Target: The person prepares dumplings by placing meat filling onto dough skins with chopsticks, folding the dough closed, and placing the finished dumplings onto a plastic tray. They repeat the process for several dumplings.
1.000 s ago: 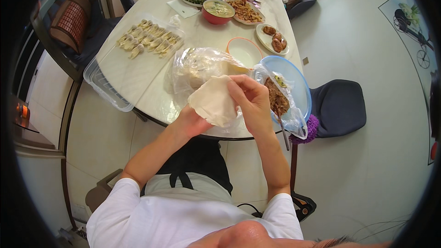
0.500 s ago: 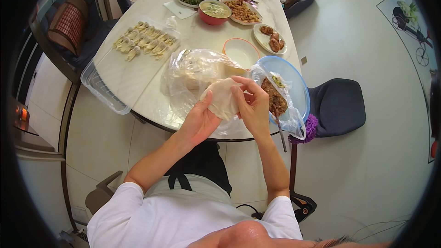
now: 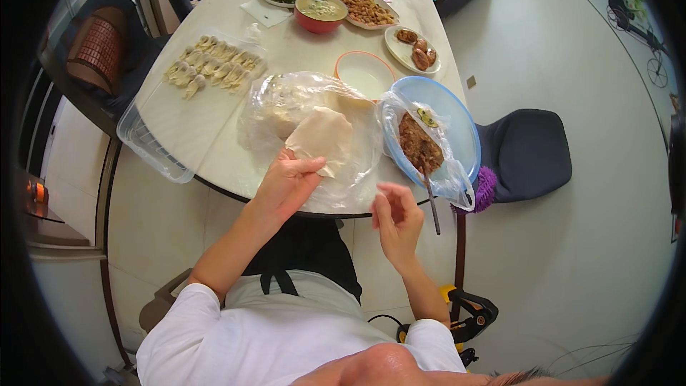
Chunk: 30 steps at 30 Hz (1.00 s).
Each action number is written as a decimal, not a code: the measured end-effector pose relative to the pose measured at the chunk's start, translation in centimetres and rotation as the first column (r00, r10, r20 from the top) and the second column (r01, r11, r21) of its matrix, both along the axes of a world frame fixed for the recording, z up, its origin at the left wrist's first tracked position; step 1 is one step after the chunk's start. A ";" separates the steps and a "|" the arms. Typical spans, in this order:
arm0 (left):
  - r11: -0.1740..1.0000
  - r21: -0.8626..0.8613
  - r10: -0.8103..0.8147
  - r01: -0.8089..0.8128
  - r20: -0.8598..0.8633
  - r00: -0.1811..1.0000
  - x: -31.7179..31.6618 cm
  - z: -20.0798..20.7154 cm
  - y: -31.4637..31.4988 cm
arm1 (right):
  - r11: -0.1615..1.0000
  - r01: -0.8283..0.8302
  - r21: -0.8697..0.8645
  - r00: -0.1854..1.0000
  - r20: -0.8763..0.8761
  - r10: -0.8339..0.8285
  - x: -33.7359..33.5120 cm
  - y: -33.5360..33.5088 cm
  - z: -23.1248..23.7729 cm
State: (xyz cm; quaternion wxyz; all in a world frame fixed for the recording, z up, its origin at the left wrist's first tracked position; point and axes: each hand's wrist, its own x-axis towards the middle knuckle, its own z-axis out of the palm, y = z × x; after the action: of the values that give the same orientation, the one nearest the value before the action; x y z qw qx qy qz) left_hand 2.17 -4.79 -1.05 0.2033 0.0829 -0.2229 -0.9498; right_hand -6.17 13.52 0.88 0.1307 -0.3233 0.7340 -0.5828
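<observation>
The left hand (image 3: pixel 286 184) pinches a round dough wrapper (image 3: pixel 321 137) over the bench (image 3: pixel 214 121), while the right hand (image 3: pixel 396 218) hovers loosely open, empty, near the blue bowl (image 3: pixel 457 121).

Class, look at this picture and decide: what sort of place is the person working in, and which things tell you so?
Most likely a home dining area. A round table carries served dishes such as a red soup bowl, a tray of folded dumplings and a blue bowl of filling, with cushioned chairs on a tiled floor.

We see a pale, matt round dough wrapper (image 3: pixel 321 136) over a crinkled glossy clear plastic bag (image 3: pixel 286 104) on the smooth, shiny white table (image 3: pixel 214 143), beside a glossy blue plastic bowl (image 3: pixel 461 125).
</observation>
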 end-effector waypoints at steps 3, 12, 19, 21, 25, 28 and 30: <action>0.998 -0.035 -0.042 0.047 0.127 0.991 0.2 0.3 -0.4 | 0.988 0.152 -0.007 0.988 0.042 -0.152 0.6 4.1 -1.6; 0.998 -0.026 -0.052 0.057 0.149 0.987 -1.7 1.6 1.4 | 0.982 0.180 0.052 0.791 -0.601 -0.113 -3.1 4.8 2.9; 0.997 0.009 -0.073 0.073 0.029 0.997 -2.1 1.5 1.5 | 0.987 0.143 -0.077 0.810 -0.564 -0.161 -6.6 6.6 3.7; 0.997 0.030 -0.072 0.072 0.030 0.997 -2.0 1.9 1.6 | 0.962 0.170 -0.212 0.866 -0.434 -0.249 -7.3 7.3 4.0; 0.994 0.070 -0.088 0.086 0.026 0.996 -2.2 2.5 1.9 | 0.942 0.278 -0.189 0.908 -0.268 -0.321 -9.0 8.4 4.4; 0.991 0.094 -0.094 0.091 0.034 0.995 -2.4 2.9 2.3 | 0.937 0.294 -0.188 0.916 -0.226 -0.333 -9.9 9.2 4.0; 0.990 0.101 -0.101 0.098 0.030 0.994 -2.5 2.9 2.4 | 0.938 0.300 -0.174 0.924 -0.190 -0.331 -10.3 9.3 4.0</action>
State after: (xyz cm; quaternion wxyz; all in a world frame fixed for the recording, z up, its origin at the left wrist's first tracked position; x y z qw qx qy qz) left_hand -0.35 -2.41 1.84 0.1473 0.0986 -0.1826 -0.9671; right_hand -16.51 22.80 4.92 -0.0689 -0.2709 0.7429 -0.6082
